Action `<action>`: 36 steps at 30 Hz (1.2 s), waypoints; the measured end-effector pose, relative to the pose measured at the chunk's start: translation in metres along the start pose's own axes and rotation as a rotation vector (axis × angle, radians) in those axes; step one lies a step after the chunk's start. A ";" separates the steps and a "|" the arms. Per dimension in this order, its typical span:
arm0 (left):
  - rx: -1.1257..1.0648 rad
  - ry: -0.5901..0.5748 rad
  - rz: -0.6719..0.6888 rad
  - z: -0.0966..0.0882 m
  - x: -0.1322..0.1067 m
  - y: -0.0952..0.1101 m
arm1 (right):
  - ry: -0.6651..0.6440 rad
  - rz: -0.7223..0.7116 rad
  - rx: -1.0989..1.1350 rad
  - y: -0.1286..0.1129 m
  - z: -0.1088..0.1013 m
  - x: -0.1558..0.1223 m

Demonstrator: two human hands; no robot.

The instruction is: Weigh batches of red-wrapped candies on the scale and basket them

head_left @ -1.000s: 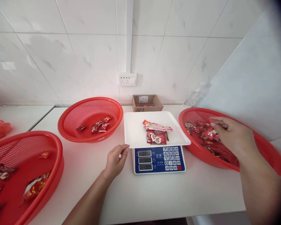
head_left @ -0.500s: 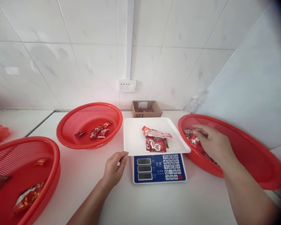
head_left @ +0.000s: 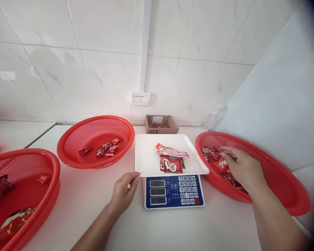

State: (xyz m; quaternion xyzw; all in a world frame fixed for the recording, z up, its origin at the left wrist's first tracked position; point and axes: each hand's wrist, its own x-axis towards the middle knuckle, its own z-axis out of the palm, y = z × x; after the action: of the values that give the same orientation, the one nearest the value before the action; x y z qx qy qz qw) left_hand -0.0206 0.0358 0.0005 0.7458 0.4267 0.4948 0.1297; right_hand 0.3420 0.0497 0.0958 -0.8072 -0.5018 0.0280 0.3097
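Rightward, a red basket (head_left: 277,184) sits beside the scale tray (head_left: 146,153), whose corner the loose, empty left hand (head_left: 122,193) touches. Inside the basket the right hand (head_left: 242,167) curls over packets (head_left: 211,153); whether it grips one is impossible to tell. They seem light, crinkly and slick: pinch a sealed edge.

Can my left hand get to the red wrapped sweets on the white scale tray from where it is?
Probably yes. The left hand rests at the front corner of the white plastic tray, and nothing stands between it and the red wrapped sweets piled there.
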 end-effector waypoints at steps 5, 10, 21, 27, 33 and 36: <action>0.001 0.007 0.003 0.000 0.000 -0.001 | 0.035 -0.017 -0.008 0.003 -0.002 0.001; -0.008 0.000 -0.001 0.000 0.000 0.000 | 0.034 -0.016 -0.025 0.009 -0.003 0.003; -0.020 0.009 -0.008 0.000 0.001 0.002 | 0.045 0.002 -0.089 0.017 -0.002 0.010; -0.012 0.006 -0.005 0.000 0.001 0.002 | 0.041 -0.017 -0.186 0.018 0.001 0.011; -0.005 -0.004 -0.011 -0.001 0.000 0.001 | 0.097 -0.086 -0.194 0.018 0.005 0.011; -0.010 0.002 -0.010 -0.001 0.000 0.001 | 0.140 -0.111 -0.194 0.025 0.006 0.014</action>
State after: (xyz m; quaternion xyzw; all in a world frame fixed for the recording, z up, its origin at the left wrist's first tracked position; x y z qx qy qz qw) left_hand -0.0211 0.0347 0.0019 0.7425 0.4279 0.4972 0.1353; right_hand 0.3663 0.0566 0.0818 -0.8042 -0.5232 -0.0943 0.2657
